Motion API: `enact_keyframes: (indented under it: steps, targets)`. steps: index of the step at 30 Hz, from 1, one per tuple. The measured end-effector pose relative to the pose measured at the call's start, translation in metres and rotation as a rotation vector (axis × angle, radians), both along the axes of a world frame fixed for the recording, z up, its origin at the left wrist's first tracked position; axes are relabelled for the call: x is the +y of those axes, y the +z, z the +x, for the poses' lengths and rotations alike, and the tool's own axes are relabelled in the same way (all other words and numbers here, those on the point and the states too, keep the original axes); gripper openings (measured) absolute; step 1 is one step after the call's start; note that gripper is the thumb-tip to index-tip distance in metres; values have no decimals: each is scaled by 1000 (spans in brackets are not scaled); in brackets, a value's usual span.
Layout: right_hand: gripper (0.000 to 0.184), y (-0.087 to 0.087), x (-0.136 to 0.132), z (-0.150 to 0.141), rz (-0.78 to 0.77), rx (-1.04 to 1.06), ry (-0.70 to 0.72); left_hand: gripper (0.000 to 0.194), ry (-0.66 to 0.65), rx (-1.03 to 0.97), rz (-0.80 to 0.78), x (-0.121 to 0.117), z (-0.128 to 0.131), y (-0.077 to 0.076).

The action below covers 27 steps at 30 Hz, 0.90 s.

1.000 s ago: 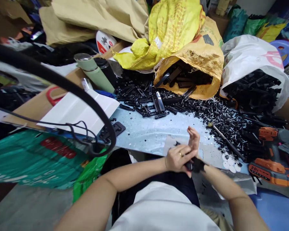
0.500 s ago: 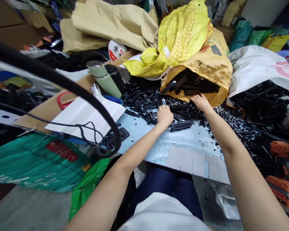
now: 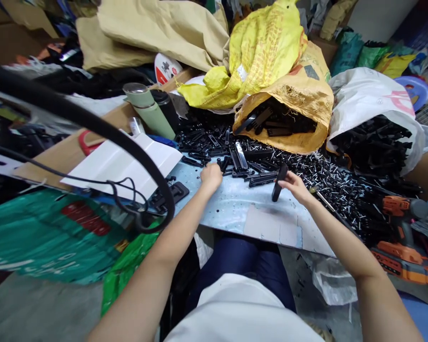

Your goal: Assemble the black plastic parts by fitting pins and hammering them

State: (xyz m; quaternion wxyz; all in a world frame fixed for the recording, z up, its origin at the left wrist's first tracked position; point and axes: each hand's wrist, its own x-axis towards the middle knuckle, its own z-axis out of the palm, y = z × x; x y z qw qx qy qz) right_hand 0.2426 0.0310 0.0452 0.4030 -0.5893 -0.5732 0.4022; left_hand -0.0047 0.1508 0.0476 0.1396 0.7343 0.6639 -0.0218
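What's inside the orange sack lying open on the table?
In the mouth of the orange sack, dark flat pieces show, at least one with a pronged end. Whatever lies deeper is hidden by shadow and the sack's cloth.

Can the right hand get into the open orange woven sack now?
Likely yes: the sack gapes toward the person, with low, loose silver fasteners between it and the right hand, though the long black piece that hand holds may hinder gripping.
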Motion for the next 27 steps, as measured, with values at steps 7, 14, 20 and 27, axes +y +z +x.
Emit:
enact_keyframes:
  steps: [7,14,20,27]
  targets:
    - [36,-32,-91,12,138,-365,22,28,-675,-128,132,-84,-4,13]
    - [42,-33,-98,-21,162,-854,155,19,-819,-342,82,-129,30,-41]
    - [52,-39,-81,-54,-37,-106,-182,31,-515,-1032,2,-138,30,-57]
    - [63,-21,-82,-61,-62,268,-171,27,-464,-1213,57,-138,37,-37]
